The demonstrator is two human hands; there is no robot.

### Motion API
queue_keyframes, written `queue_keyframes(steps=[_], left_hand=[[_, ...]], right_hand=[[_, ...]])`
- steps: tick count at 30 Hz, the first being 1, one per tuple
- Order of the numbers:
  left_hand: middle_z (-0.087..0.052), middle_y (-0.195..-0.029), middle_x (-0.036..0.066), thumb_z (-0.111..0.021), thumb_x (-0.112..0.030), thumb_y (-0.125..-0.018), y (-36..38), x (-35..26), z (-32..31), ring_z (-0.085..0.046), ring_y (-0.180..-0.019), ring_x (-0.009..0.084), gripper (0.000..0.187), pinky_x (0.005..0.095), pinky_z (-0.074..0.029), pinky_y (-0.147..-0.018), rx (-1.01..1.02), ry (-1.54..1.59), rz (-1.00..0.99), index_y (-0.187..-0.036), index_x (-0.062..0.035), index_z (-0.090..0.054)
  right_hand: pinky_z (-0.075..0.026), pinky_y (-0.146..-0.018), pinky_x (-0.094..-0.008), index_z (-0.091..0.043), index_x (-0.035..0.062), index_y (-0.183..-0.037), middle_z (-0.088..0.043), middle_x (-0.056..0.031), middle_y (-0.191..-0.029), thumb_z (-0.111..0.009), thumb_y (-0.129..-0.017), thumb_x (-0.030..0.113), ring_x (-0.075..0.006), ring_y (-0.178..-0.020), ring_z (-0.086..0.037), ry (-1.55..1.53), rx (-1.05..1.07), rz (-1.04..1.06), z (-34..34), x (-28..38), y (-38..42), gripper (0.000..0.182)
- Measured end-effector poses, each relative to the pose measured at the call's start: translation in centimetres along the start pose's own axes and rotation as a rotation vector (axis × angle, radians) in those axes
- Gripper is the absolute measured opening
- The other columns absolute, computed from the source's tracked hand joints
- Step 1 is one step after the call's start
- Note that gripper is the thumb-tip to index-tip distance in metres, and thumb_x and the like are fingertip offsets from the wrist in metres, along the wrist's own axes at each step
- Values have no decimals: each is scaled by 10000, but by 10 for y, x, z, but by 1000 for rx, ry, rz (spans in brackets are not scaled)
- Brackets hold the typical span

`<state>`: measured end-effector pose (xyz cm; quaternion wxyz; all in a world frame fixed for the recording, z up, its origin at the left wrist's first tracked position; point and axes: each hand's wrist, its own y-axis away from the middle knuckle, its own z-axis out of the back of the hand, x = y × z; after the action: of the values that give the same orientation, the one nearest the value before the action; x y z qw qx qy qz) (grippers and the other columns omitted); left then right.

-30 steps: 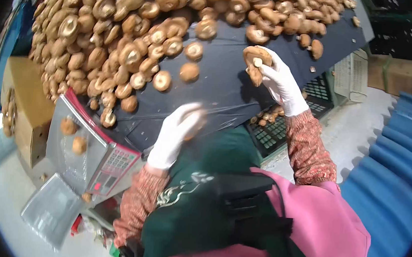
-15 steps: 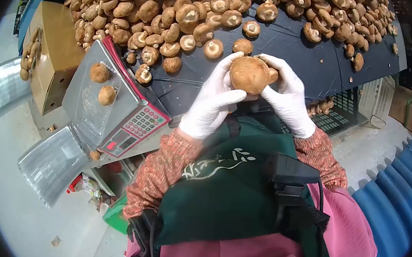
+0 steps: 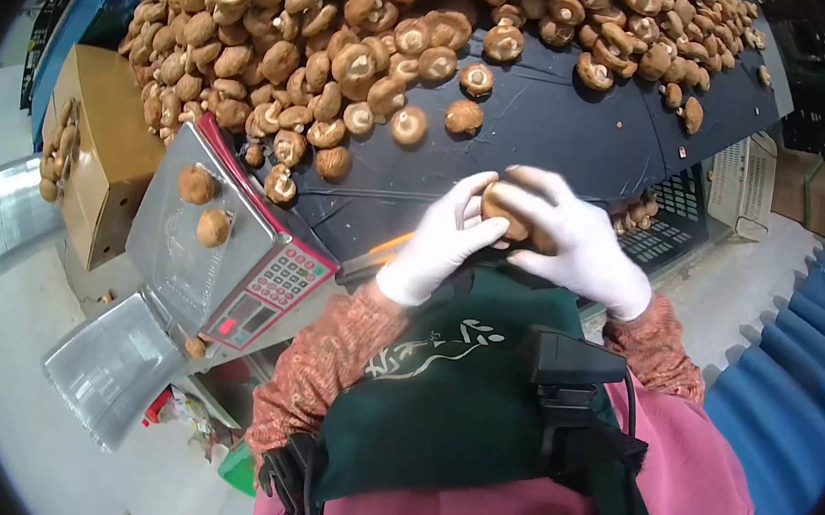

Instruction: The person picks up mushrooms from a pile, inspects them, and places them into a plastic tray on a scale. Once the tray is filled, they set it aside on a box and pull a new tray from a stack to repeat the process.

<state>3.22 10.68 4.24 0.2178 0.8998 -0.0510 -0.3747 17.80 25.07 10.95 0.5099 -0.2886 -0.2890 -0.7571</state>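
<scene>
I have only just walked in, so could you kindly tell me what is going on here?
A person's white-gloved left hand and right hand hold at least one brown mushroom between them, partly hidden by the fingers. A large heap of mushrooms lies on the dark table, and two loose mushrooms rest on the scale at the left.

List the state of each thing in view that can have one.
Left hand: gloved, holding the mushroom
Right hand: gloved, curled over the mushroom
Mushroom: held, partly covered
Digital scale: red light showing, two mushrooms on it
Mushroom pile: loose, heaped
Dark crate: mushrooms inside, partly hidden
</scene>
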Motion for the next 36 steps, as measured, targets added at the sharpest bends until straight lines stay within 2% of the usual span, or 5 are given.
queue_keyframes(steps=[6,14,28,32,36], left_hand=[[-479,-1434,237,-607,-201,-1001,10,-9,-11,-573,-1216,278,728,369,-484,-1010,112,-61,90,-1550,31,-188],[-517,-1405,201,-589,-200,-999,3,-11,0,-562,-1227,247,580,348,-458,-1025,35,-136,69,-1472,47,-361],[-587,-1332,184,-582,-182,-997,0,-6,5,-623,-1131,210,498,319,-485,-973,-146,-196,86,-1415,53,-448],[-595,-1313,195,-595,-197,-990,-4,-3,9,-630,-1110,225,515,330,-488,-971,-167,-166,35,-1408,66,-447],[-536,-1375,184,-641,-163,-952,-17,-28,-8,-603,-1132,214,598,323,-493,-957,-197,-157,-127,-1463,28,-396]], right_hand=[[-557,-743,-363,-687,176,-1135,-657,-49,-925,-727,-774,159,-268,-851,-684,208,-163,-113,23,-36,27,364],[-567,-788,-397,-560,148,-1342,-643,-129,-1105,-771,-783,303,-293,-968,-681,821,171,-671,86,-157,86,618],[-525,-929,-381,-493,109,-1398,-598,-166,-1221,-737,-828,233,-288,-1102,-626,85,-947,-200,44,-190,-100,632],[-479,-982,-315,-475,75,-1429,-594,-83,-1284,-730,-884,155,-175,-1125,-578,-915,-696,-149,61,-146,-63,607],[-488,-963,-326,-578,111,-1347,-609,-76,-1269,-743,-823,96,-185,-1114,-604,-344,-447,-24,44,-83,-46,550]])
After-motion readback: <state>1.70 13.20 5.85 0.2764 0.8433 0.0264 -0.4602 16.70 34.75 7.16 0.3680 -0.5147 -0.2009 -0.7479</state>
